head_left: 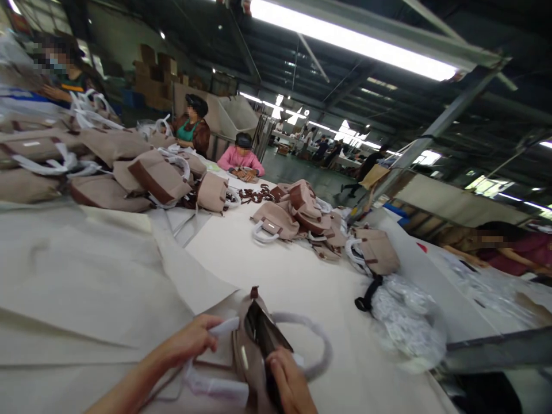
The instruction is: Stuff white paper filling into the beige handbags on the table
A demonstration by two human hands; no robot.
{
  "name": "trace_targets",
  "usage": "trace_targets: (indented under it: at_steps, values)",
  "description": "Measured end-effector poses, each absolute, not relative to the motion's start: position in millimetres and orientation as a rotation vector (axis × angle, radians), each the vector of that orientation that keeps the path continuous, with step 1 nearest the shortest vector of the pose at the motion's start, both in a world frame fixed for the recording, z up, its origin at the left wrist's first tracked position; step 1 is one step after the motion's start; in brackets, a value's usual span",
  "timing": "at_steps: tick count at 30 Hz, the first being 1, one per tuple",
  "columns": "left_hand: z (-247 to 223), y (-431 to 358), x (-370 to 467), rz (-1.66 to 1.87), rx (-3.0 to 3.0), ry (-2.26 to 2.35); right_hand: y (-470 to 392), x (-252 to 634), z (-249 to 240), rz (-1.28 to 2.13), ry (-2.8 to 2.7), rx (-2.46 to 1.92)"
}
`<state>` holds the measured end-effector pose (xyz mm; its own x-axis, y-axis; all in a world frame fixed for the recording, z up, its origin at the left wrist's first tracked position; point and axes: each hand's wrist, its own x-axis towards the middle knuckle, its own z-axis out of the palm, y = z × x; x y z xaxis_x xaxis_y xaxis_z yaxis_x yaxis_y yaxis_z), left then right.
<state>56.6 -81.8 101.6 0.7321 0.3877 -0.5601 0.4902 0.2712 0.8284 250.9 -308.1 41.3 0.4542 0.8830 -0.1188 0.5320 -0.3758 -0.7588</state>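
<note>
While the left hand (196, 339) pinches the white-wrapped handle (224, 328) of a taupe handbag (252, 356) between thumb and fingers, the right hand (290, 382) lies closed over the bag's dark open mouth, fingers curled on its rim. Just right of that grip the second wrapped handle (310, 339) loops out over the cream table cover (276, 259). Well beyond both hands lies a heap of finished handbags (302, 215).

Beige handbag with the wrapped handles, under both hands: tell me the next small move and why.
Probably spread the opening a bit wider. The left hand pinches one white-wrapped handle while the right hand rests at the dark open mouth of the beige handbag on the cream table; the mouth is only a narrow gap, so little of the inside shows.
</note>
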Motion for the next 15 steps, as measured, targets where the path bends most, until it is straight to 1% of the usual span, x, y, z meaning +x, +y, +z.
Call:
trace_targets:
  at_steps: [2,5,7,10,13,15]
  values:
    - [103.7,-77.7,45.7,-0.075,1.377,0.828,-322.9,267.1,40.4,0.715,-1.087,-2.143]
    - [112.4,-80.6,42.4,-0.083,1.422,0.831,-327.9,271.3,31.8,0.729,-1.198,-2.243]
    - [122.6,-87.3,47.4,-0.124,1.437,0.799,-318.7,262.7,32.0,0.681,-1.283,-2.359]
    - [139.3,-99.9,58.0,-0.177,1.471,0.701,-292.2,241.8,47.4,0.565,-1.371,-2.557]
    - [148.0,-109.8,62.7,-0.186,1.495,0.612,-260.5,223.7,60.1,0.533,-1.449,-2.533]
    - [147.2,-112.3,58.9,-0.208,1.466,0.597,-243.5,221.2,56.0,0.517,-1.443,-2.439]
